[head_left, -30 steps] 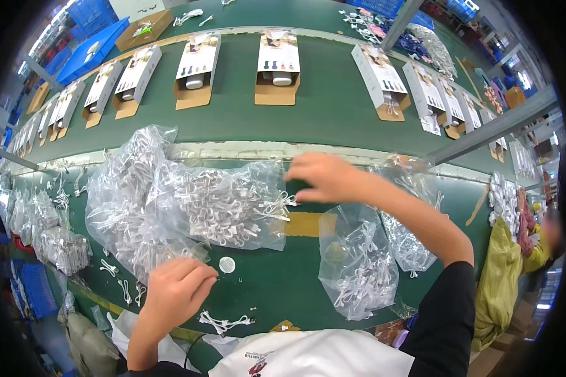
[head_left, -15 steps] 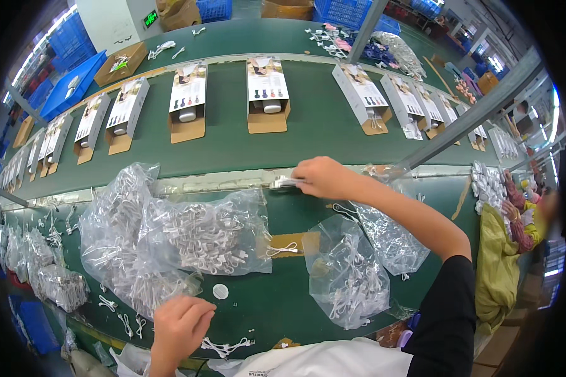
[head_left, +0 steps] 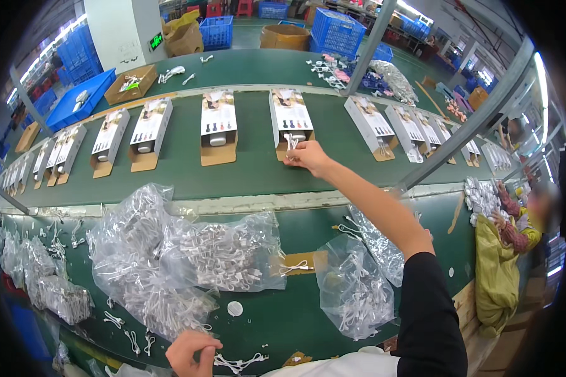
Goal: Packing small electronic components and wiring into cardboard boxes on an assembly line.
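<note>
My right hand (head_left: 307, 157) reaches over the far green surface, closed on a bundled white cable (head_left: 291, 141). The cable is at the unfolded end of a white box (head_left: 290, 112), in front of a pale rounded item inside it. My fingers partly cover the box's brown flap. Low in the view, my left hand (head_left: 194, 353) is loosely curled beside the near bags, with nothing visible in it. Loose white cables (head_left: 240, 362) lie right beside it. A clear bag full of white cables (head_left: 223, 254) rests on the near table, and another bag (head_left: 356, 289) lies to its right.
Several similar boxes, such as one (head_left: 218, 125) to the left, stand in a row along the far green surface. A slanted metal post (head_left: 465, 122) rises at the right. A cardboard piece (head_left: 299, 264) with a cable lies between bags. Another person's hands (head_left: 502, 210) work at far right.
My right hand has moved forward from the pale strip between the surfaces to the box's unfolded end, carrying the cable. The view has shifted; my left hand sits lower in it.
</note>
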Action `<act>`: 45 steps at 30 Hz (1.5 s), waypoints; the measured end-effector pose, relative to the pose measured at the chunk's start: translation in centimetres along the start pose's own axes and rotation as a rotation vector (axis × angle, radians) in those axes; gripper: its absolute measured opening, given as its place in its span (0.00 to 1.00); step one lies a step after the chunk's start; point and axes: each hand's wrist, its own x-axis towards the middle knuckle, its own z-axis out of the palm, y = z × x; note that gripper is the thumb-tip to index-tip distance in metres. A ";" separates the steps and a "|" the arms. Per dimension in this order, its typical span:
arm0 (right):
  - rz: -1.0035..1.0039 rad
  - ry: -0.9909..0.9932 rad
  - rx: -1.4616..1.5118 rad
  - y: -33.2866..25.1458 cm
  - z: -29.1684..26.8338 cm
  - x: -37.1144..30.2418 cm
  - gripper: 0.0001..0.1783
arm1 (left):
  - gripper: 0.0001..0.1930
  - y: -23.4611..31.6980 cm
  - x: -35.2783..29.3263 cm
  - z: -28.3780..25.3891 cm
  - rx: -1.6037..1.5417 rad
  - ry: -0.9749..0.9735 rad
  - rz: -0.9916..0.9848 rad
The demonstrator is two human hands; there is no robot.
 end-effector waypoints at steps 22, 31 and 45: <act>-0.064 0.166 -0.151 -0.9 -4.8 -3.6 0.06 | 0.03 1.5 0.0 3.9 -0.256 -0.126 0.250; -0.180 0.270 -0.225 0.0 -5.8 -3.1 0.11 | 0.01 0.1 -1.6 4.9 -0.200 -0.070 0.051; -0.806 0.614 -1.051 0.6 -10.3 -3.9 0.13 | 0.01 0.0 -0.4 7.2 -0.256 -0.181 0.056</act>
